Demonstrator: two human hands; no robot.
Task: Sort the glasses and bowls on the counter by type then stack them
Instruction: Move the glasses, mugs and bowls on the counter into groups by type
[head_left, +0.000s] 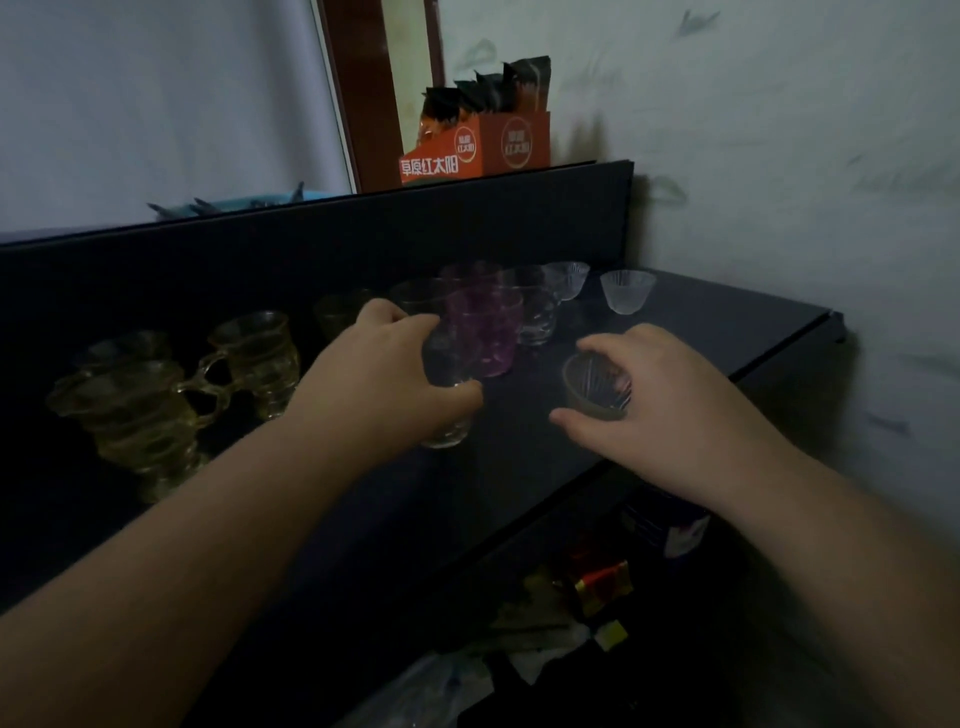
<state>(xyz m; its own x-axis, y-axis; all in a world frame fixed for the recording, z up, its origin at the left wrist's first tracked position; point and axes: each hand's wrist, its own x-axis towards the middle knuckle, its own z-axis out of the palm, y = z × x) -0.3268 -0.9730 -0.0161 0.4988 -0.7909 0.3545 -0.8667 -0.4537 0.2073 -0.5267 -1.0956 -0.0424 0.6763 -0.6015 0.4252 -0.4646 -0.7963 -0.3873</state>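
On the dark counter (727, 332), near its front edge, the person is working both hands at once. The left hand (384, 374) is wrapping fingers and thumb round a clear tumbler (447, 415), gripping it from above and to the side, with the base resting on or just above the counter; which, the dim light is not showing. The right hand (670, 410) is curling round a small ribbed bowl (595, 387), thumb on the near wall and fingers over the far rim.

Behind them, purple glasses (485, 332) are sitting stacked, with a clear glass (535, 317) just beside, and two small ribbed bowls (626, 291) are standing near the back right corner. Yellow handled mugs (156, 405) are grouping at the left.

Handling judgement: everything here is looking like thin, rigid glass, light, smooth and likely slippery, and fragile on a hard top. The tumbler is best taken round mid-wall; the bowl by opposite sides of its wall, not pinched at the rim alone. Nesting should be going straight down and gently, since glass on glass is chipping and jamming easily.
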